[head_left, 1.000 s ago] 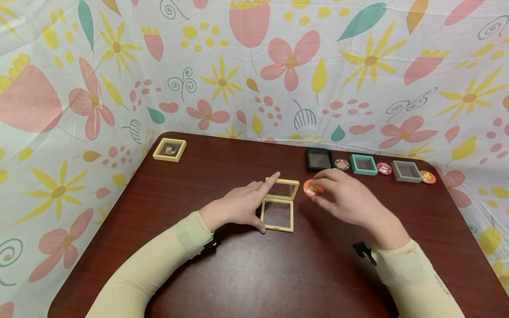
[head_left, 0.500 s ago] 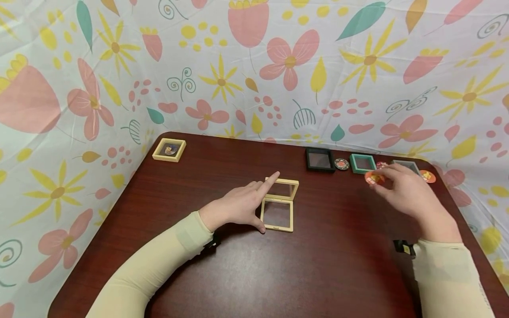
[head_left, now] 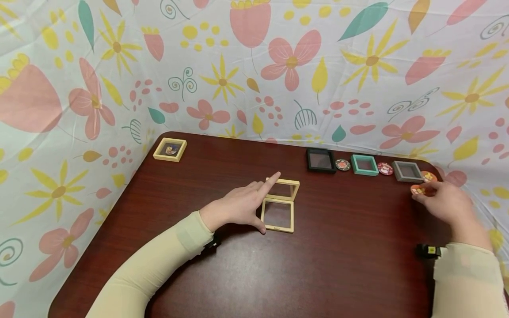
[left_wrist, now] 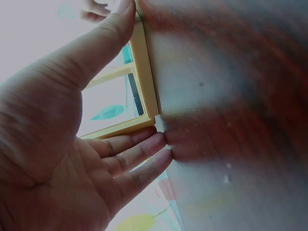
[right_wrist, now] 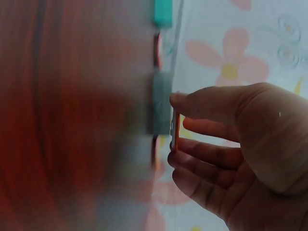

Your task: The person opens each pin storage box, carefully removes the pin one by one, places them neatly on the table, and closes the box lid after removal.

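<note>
A pale yellow hinged display case [head_left: 292, 216] lies unfolded on the table, its lid tilted up at the back. My left hand [head_left: 238, 203] spans its left side with fingers and thumb spread, the thumb at the lower corner and the index finger by the lid. In the left wrist view, fairly straight fingers lie against the yellow frame [left_wrist: 144, 72]. At the far right, my right hand [head_left: 453, 202] pinches an orange round disc [head_left: 417, 190] by its edges. The right wrist view shows this thin disc [right_wrist: 176, 131] edge-on between thumb and fingers.
Along the back right stand a black case [head_left: 321, 160], a teal case [head_left: 364, 164] and a grey case [head_left: 407, 171]. Patterned discs lie beside them, including another orange one [head_left: 429, 176]. A closed yellow case [head_left: 170, 149] sits at the back left. Floral cloth [head_left: 238, 66] hangs behind.
My right hand has carried the orange disc rightward, from beside the unfolded yellow case to near the grey case. The left hand and yellow case stay put.
</note>
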Motion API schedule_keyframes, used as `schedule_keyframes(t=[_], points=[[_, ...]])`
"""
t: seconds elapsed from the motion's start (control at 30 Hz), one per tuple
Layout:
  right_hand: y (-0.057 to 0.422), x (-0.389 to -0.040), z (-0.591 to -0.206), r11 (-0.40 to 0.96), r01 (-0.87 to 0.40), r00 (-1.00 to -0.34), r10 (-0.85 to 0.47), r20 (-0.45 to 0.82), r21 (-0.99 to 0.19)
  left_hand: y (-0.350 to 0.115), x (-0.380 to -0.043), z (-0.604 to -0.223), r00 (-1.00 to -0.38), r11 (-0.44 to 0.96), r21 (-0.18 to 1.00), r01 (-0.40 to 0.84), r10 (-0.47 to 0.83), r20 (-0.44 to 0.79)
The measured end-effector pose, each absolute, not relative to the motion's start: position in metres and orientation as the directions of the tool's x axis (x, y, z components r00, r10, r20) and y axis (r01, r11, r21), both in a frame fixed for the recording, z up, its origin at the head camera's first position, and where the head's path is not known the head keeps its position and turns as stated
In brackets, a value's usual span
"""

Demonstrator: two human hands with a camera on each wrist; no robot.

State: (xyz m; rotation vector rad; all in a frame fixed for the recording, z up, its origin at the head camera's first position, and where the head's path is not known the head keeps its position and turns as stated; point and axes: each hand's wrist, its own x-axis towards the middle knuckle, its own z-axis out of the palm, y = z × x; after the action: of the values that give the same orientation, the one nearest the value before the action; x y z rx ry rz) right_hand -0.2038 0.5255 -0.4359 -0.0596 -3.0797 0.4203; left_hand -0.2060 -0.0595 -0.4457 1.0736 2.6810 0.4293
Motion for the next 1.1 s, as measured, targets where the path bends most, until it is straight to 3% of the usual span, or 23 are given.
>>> schedule_keyframes(t=[0.33, 1.1], points=[[0.555, -0.187, -0.443, 0.947, 0.203, -0.979, 0.193, -0.064, -0.247, -0.06, -0.207, -0.446, -0.709, 0.693, 0.348, 0.631, 0.698, -0.103], [0.563, -0.183, -0.438, 0.95, 0.244, -0.965, 0.217, -0.149, -0.195, -0.06, -0.207, -0.446, -0.707, 0.687, 0.351, 0.636, 0.701, -0.089]])
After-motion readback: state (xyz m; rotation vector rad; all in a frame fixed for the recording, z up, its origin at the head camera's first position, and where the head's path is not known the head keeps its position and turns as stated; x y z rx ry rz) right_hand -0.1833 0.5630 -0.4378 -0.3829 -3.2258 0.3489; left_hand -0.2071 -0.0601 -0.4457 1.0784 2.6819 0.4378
